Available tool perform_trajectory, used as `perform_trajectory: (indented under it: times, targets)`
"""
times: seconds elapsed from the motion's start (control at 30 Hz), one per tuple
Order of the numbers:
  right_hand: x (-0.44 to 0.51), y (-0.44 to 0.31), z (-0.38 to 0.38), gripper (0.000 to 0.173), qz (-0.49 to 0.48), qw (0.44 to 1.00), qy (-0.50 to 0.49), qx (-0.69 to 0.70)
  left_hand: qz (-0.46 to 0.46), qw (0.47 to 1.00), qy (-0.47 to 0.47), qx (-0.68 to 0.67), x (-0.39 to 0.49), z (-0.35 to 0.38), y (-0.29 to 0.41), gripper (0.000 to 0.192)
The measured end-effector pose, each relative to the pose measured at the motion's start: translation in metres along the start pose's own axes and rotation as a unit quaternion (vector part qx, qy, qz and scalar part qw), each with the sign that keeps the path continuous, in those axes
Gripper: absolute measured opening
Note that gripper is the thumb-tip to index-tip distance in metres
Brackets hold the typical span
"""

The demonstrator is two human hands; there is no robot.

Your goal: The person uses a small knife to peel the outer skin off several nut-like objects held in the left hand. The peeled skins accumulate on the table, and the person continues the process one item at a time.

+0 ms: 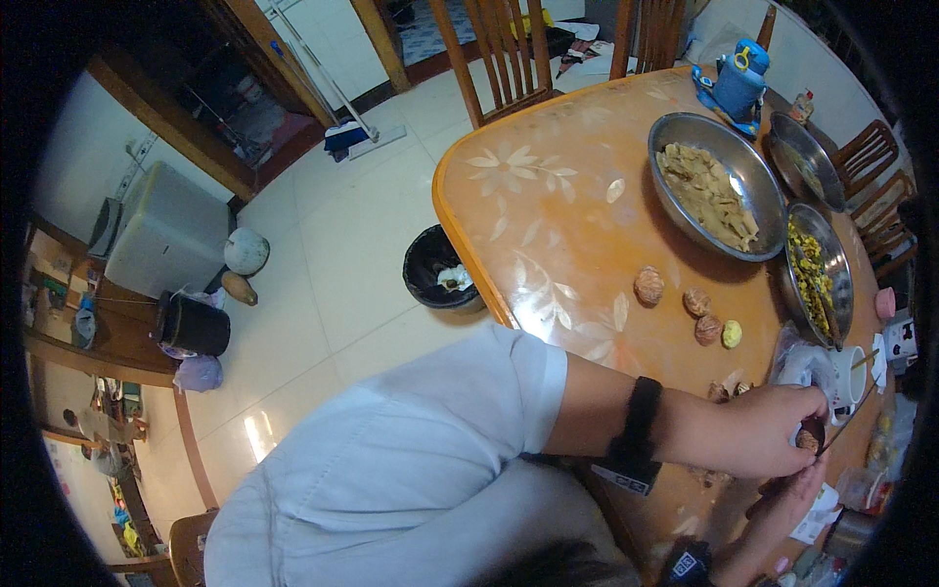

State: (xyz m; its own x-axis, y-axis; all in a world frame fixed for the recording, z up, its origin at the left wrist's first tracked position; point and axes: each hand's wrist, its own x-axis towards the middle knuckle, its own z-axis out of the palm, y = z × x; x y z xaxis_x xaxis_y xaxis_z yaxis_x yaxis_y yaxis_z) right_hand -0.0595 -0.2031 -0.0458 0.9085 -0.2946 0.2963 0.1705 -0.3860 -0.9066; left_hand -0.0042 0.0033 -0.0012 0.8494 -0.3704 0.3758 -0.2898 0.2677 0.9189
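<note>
My left hand point(785, 433), with a black band on its wrist, grips a brown walnut point(809, 438) between thumb and fingers over the table's near side. Close below it, my right hand point(796, 493) is partly hidden; its grip does not show clearly. A thin dark rod or blade point(851, 420) runs up from where the hands meet. On the wooden table point(557, 235) lie several whole walnuts point(649, 286) and a small yellow-green round object point(731, 334). Broken shell pieces point(717, 392) lie beside my left forearm.
Steel bowls hold pale food pieces point(708, 194) and a yellow-green mixture point(807, 271). A white cup point(847, 378) and plastic bag point(799, 363) stand near my hands. A blue bottle point(737, 84) is at the far end. A lined bin point(433, 271) stands beside the table.
</note>
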Motion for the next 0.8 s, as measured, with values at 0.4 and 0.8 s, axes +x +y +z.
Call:
perform_trajectory:
  times: [0.4, 0.8]
  targets:
    - [-0.004, -0.017, 0.000, 0.066, 0.031, 0.999, -0.035, 0.021, -0.024, 0.999, -0.009, 0.021, 0.000, -0.001, 0.004, 0.028]
    - [-0.005, -0.027, 0.000, 0.069, 0.068, 0.996, -0.044, 0.037, -0.027, 0.999, -0.034, 0.010, 0.002, -0.005, 0.011, 0.027]
